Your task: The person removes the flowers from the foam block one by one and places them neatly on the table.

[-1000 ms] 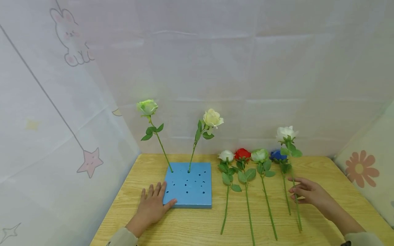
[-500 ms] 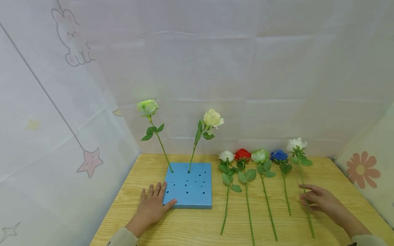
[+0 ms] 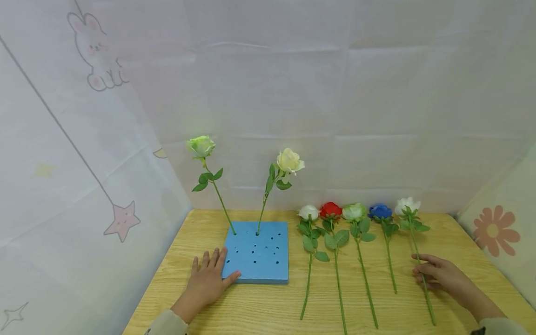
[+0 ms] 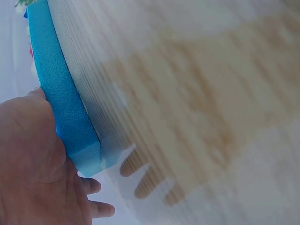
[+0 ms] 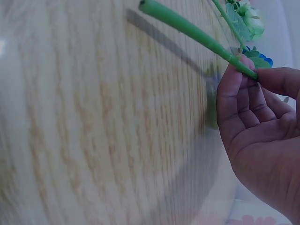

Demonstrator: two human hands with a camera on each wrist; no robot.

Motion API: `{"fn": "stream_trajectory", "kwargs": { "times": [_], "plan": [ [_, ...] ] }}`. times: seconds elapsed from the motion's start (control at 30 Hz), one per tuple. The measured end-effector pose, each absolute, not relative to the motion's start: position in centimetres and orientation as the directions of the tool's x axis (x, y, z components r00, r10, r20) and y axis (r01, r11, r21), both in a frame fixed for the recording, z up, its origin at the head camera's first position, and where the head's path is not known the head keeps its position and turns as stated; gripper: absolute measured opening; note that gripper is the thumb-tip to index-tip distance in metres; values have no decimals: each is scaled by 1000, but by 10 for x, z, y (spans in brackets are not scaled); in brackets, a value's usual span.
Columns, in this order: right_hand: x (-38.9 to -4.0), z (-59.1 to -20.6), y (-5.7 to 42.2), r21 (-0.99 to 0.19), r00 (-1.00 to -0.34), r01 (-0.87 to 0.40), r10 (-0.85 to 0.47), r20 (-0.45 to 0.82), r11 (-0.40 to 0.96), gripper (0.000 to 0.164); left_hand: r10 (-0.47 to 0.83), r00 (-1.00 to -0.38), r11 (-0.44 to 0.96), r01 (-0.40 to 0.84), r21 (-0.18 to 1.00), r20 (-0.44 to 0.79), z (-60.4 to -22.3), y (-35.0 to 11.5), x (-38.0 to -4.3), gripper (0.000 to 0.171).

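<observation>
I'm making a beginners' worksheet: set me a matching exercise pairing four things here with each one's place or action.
1. left hand
2. pale yellow rose
3. right hand
4. red rose

A. pinches the stem of a white rose
B. lies untouched on the table
C. rests at the edge of a blue board
D. stands in a hole

Pairs: 1-C, 2-D, 3-A, 4-B

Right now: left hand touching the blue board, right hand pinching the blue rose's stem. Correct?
Not the blue one: the head view shows the right hand pinching the rightmost white rose's stem. Left hand touching the blue board: correct.
</observation>
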State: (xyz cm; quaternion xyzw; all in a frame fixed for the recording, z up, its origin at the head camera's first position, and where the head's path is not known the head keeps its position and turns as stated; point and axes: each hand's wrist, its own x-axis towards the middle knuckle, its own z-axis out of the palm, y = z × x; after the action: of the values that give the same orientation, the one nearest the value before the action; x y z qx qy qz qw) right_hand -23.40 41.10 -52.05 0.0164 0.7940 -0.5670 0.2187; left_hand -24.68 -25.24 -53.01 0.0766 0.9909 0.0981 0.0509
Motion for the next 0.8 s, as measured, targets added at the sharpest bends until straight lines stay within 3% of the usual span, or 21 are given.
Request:
{"fn": "stream_trajectory", "kwargs": {
  "times": [0.57,0.8],
  "plan": [
    [-243,-528,412,-863,-885,347,-177,-431,366,74,166,-982,969,146,197,-86,-530,-253,-246,101],
    [-247,-522,403,-820,-906,327,-91,-413,471,69,162,-983,969,142,201,-88,-529,-252,-246,99]
  ]
}}
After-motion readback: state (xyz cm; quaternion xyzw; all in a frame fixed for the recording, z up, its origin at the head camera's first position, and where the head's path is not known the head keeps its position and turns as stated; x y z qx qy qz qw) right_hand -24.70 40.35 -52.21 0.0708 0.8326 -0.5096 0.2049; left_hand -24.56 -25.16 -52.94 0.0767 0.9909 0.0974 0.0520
